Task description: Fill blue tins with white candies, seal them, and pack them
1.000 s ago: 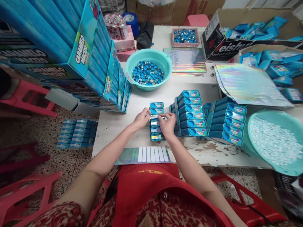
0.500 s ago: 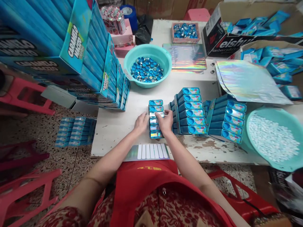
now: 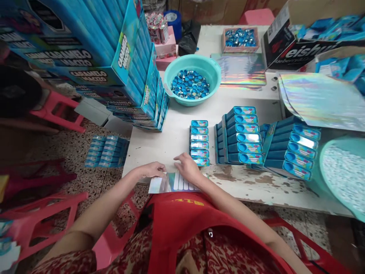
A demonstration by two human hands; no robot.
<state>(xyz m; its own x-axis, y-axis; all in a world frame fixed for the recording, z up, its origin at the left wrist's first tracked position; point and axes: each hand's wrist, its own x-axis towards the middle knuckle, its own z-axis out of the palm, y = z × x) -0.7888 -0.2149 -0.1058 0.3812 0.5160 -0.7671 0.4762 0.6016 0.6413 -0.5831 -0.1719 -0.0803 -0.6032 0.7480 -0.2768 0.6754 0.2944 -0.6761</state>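
The white bench (image 3: pixel 171 146), with its paint worn off along the near edge, runs from the middle of the frame to the right. A tall stack of blue packs (image 3: pixel 125 72) fills the upper left. At the right edge, a teal basin (image 3: pixel 316 180) holds small white pieces (image 3: pixel 345 171); a silvery sheet (image 3: pixel 325 99) lies above it. Right of centre stand two groups of blue boxes, the nearer group (image 3: pixel 235 137) and the farther group (image 3: pixel 291 148), their printed ends up. A round basin (image 3: pixel 191 102) of blue and silver caps (image 3: pixel 191 85) sits at upper centre.

The sticker sheet (image 3: pixel 172 182) lies at lower centre, on the near edge of the bench, against my red apron (image 3: pixel 182 213). Just above it is a row of six boxes (image 3: pixel 199 142): the top two show round hollows, and shiny strips lie on those below.

My left grip (image 3: pixel 152 170) is narrow, fingertips at the sheet's upper left edge; I cannot tell whether they pinch it. My right grip (image 3: pixel 186 167) is loosely spread, thumb apart from the fingers, over the sheet's upper edge, beside the lowest box. Pale strips (image 3: pixel 185 185) line the sheet below it.
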